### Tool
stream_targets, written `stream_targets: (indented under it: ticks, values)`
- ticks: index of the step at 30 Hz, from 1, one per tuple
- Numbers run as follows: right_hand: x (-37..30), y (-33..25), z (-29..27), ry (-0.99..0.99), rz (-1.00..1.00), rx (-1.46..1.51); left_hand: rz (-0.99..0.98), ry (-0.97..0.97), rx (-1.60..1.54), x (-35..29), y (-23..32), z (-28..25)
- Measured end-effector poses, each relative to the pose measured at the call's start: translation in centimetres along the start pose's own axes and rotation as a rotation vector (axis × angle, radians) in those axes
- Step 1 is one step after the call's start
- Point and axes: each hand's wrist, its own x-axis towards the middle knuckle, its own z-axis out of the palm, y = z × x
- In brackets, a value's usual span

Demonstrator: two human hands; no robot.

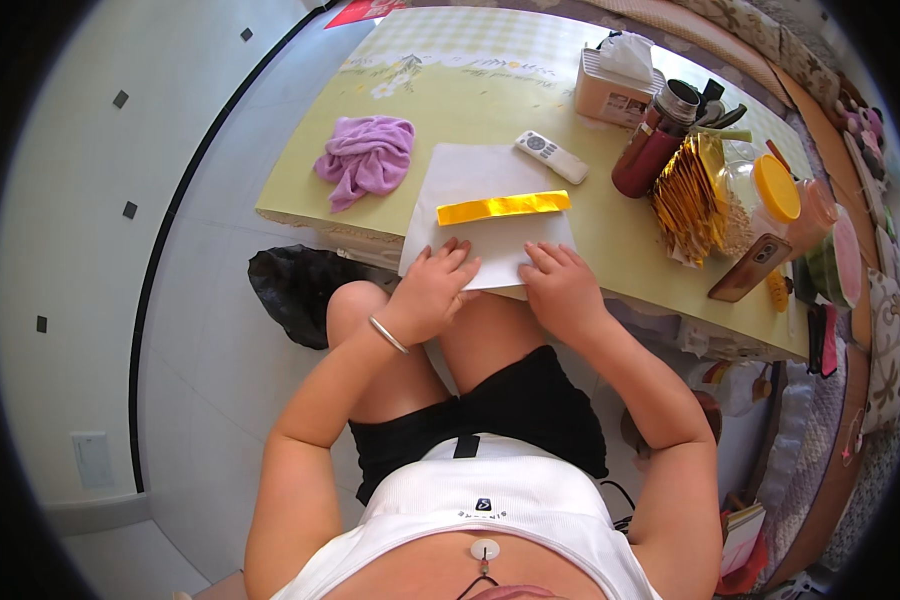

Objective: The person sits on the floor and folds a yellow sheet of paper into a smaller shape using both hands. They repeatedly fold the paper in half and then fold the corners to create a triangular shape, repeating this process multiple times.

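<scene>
A white sheet [450, 190] lies on the table at its near edge. Across its middle rests a shiny gold foil strip [503, 207], long and narrow, with neither hand touching it. My left hand [430, 290] lies on the sheet's near left part, fingers stretched out flat. Opposite it, my right hand [564, 290] has its fingers laid on the near right corner, holding nothing. Just beyond the sheet's far right corner is a white remote control [551, 157].
A purple cloth [367, 160] lies crumpled at left. On the right stand a dark red flask [654, 140], a tissue box [610, 90], a row of gold foil packets [688, 195], a yellow-lidded jar [776, 188] and a phone [750, 268]. A black bag [295, 295] sits below the table's left end.
</scene>
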Motion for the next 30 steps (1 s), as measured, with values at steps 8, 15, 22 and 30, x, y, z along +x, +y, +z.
stream_targets:
  ticks: [8,15,22,30]
  values:
    - [3.0,5.0,-1.5,-0.055,0.076,0.449,-0.113,0.111,-0.484,2.0,-4.0,-0.5]
    - [4.3,8.0,0.6,0.036,0.475,0.645,-0.374,0.143,-0.401,5.2,-4.4,-0.5]
    - [4.9,7.2,1.6,0.342,0.237,0.515,-0.337,0.466,-0.230,5.4,-4.8,1.9]
    - [7.9,8.4,2.7,0.046,0.688,0.433,-0.493,0.371,0.000,6.6,-4.2,1.2]
